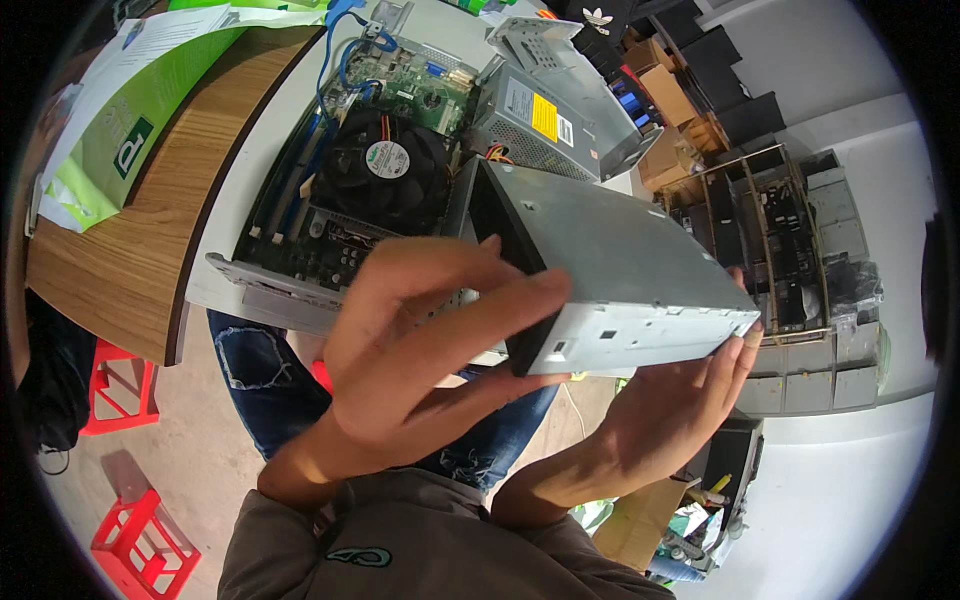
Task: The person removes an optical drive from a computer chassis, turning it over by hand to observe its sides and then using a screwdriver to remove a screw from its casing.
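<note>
Above the near right edge of an opened desktop computer (290, 275), I hold a silver metal optical drive (610, 235) with a black front, tilted. My left hand (415, 330) grips its black front end, thumb and fingers around the edge. At the other end, my right hand (675, 400) supports it from below, with fingertips on its side and far edge. Inside the computer are a round black cooling fan (390, 185), a green motherboard (425, 95) and a boxy power supply (535, 120) with a yellow label. The drive hides part of the computer's near right corner.
Blue cables (345, 65) rise at the computer's far left. A wooden tabletop (130, 260) with green and white packaging (130, 120) adjoins on the left. Red stools (145, 545) stand on the floor there. Metal shelving (770, 240) and a cardboard box (640, 525) are on the right.
</note>
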The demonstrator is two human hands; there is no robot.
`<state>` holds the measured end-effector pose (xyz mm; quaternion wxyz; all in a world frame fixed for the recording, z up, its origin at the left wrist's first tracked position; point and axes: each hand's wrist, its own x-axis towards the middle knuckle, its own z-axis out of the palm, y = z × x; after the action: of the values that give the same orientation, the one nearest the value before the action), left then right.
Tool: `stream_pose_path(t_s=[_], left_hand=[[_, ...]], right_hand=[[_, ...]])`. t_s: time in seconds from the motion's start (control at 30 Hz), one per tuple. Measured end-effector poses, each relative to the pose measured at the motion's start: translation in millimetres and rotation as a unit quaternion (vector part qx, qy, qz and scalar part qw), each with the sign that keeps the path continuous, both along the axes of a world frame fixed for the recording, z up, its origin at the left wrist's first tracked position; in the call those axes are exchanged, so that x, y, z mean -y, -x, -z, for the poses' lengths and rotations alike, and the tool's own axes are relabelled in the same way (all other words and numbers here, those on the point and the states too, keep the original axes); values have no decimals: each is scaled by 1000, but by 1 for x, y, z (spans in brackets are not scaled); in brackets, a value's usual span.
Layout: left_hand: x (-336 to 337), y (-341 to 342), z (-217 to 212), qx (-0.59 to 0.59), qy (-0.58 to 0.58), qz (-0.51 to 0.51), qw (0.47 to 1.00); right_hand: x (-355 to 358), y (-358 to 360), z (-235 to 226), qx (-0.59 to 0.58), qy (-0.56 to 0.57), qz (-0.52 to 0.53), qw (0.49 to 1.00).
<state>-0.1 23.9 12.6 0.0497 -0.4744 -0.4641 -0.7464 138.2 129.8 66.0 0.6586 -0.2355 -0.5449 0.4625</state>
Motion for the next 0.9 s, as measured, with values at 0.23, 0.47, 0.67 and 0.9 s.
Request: stream_pose_path(t_s=[0.23,0.47,0.67,0.9], left_hand=[[-8,-19,17,-26,-7,-13,1000],[-1,-45,44,-62,-4,36,997],[-3,-62,66,-8,31,29,999],[9,-70,59,123,183,219,950]], right_hand=[[-3,-15,14,-41,81,-8,996],[-12,-38,38,-85,151,-15,985],[-15,-51,61,197,-178,129,955],[-13,-51,58,-43,-54,97,993]])
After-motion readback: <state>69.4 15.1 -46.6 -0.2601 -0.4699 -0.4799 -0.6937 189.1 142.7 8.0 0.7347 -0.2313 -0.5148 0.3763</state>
